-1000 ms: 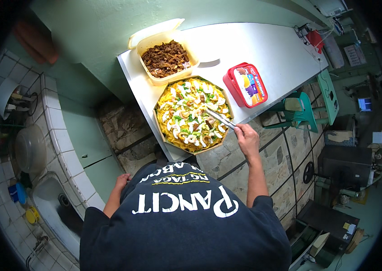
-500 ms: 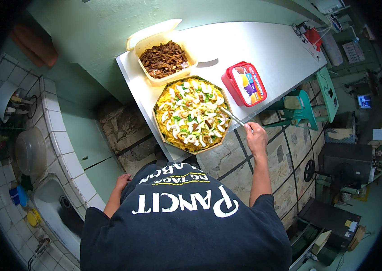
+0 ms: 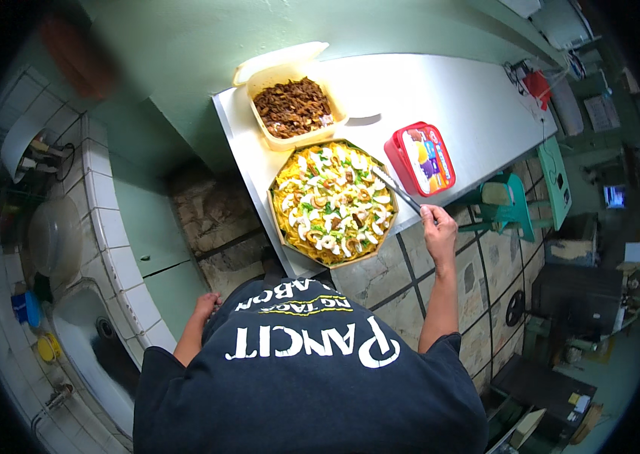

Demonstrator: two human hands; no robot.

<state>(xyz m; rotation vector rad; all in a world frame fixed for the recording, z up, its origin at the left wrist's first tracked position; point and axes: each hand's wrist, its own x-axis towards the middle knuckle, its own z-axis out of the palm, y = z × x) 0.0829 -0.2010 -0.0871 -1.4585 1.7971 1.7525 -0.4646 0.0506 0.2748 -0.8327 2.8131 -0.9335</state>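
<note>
An octagonal tray of yellow noodles (image 3: pixel 331 204), topped with white slices and green bits, lies at the near edge of a white table (image 3: pixel 448 98). My right hand (image 3: pixel 437 227) is off the tray's right side and holds metal tongs (image 3: pixel 396 189), whose tips reach the tray's right rim. Behind the tray stands an open cream box of brown shredded meat (image 3: pixel 293 107). A red tub with a colourful lid (image 3: pixel 420 157) sits to the right of the tray. My left hand (image 3: pixel 203 305) rests low at my hip, away from the table, with nothing visible in it.
A tiled counter with a sink (image 3: pixel 89 340) runs along the left, with a pale round lid (image 3: pixel 51 238) and small blue and yellow items on it. A green stool (image 3: pixel 505 204) stands right of the table. Dark machines crowd the tiled floor at right.
My right hand has drawn the tongs back a little to the right, from over the noodles to the tray's rim. The left hand has stayed at my hip.
</note>
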